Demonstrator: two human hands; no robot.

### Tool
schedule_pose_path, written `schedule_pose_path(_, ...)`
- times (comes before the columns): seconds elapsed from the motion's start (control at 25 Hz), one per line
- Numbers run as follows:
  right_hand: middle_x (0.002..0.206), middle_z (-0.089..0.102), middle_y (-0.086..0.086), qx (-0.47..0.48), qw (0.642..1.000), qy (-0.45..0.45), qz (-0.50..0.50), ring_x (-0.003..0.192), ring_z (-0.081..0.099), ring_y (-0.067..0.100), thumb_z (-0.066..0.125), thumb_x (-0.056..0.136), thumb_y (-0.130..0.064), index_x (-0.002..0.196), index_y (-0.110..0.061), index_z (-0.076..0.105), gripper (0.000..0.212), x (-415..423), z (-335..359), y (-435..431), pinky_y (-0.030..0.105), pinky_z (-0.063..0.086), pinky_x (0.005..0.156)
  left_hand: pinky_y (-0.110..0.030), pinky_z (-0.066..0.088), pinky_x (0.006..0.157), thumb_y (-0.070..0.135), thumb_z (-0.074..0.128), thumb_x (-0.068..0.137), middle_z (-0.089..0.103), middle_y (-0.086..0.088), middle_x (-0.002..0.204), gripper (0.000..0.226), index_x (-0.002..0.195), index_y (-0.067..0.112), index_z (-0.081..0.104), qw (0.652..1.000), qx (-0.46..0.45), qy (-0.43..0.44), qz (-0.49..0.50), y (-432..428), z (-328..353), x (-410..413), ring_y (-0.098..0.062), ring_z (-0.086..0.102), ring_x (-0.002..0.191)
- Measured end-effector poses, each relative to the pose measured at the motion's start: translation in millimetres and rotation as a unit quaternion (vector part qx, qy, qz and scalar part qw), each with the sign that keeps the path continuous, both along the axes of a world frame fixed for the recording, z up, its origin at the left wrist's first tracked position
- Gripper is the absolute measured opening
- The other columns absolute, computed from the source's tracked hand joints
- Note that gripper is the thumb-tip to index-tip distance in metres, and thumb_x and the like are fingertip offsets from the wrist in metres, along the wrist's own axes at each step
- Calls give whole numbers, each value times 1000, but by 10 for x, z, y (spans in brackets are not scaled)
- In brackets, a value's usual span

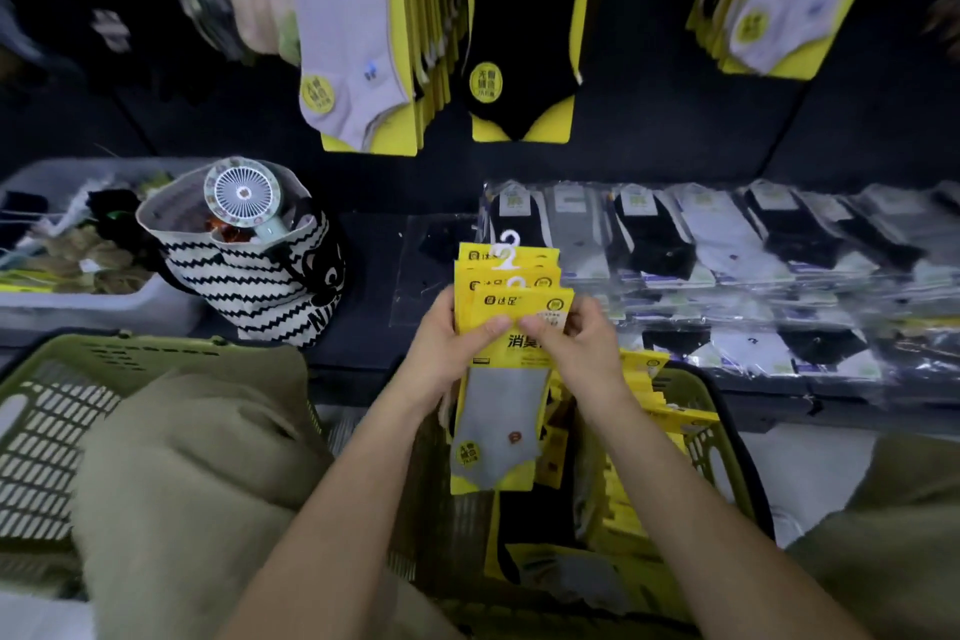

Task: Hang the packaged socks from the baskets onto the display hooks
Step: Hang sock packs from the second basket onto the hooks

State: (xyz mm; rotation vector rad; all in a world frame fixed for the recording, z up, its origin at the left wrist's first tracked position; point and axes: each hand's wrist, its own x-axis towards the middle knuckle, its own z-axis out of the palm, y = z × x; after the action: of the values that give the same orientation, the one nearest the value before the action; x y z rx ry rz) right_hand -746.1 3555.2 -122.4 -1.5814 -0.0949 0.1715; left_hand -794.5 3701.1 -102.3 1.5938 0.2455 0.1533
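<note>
The left hand (448,344) and right hand (577,346) grasp fanned sock packs (511,278) with curled fingers, hiding part of the print.

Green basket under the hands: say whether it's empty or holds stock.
Not empty: yellow sock packs stand stacked inside the green basket, along its right wall.

Zigzag-striped tote bag (260,286), handheld fan (239,192) inside it, grey bin (104,308) of clutter beside
</note>
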Motion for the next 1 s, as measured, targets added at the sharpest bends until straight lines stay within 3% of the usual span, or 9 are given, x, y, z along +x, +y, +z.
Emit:
schedule_pose_path(0.24,89,72,-2,83,991,-109,-5,82,69,13,73,77,-14,91,-18,65,17,304,887,-124,25,57,70,-28,56,78,25,72,69,66,1,113,50,114,24,50,992,-30,-106,-57,-49,778,210,-13,66,100)
schedule_pose_path(0.4,86,72,-7,104,981,-160,-19,80,68,6,75,77,-16,90,-24,61,21,419,1345,-145,22,55,66,-24,55,74,29,72,68,67,2,111,51,114,24,51,985,-44,-163,-35,-109,1152,379,-12,67,98)
schedule_pose_path(0.56,88,61,-9,9,960,-275,-48,70,58,-2,73,79,-24,89,-33,54,23,633,1935,-163,13,48,62,-23,55,72,29,74,66,71,8,104,45,107,30,55,980,-13,-198,-31,-10,1522,585,-11,68,96)
schedule_pose_path(0.72,84,59,-12,-84,931,-355,-7,77,57,2,67,83,-23,85,-37,57,18,848,2501,-149,20,47,65,-22,55,70,15,76,72,70,10,100,38,101,30,56,973,14,-231,10,100,1928,842,-7,68,90)
schedule_pose_path(0.88,86,61,-4,-87,926,-365,-29,85,61,17,68,82,-30,80,-33,58,10,889,2675,-19,40,55,71,-21,56,69,11,78,71,69,10,98,39,98,30,57,963,46,-262,33,137,2083,965,-4,68,87)
schedule_pose_path(1.0,78,60,1,-93,933,-347,12,74,58,17,67,84,-28,75,-28,64,9,926,2771,27,35,55,65,-14,52,62,9,77,72,68,13,94,38,95,30,57,962,44,-267,44,168,2038,968,3,67,80)
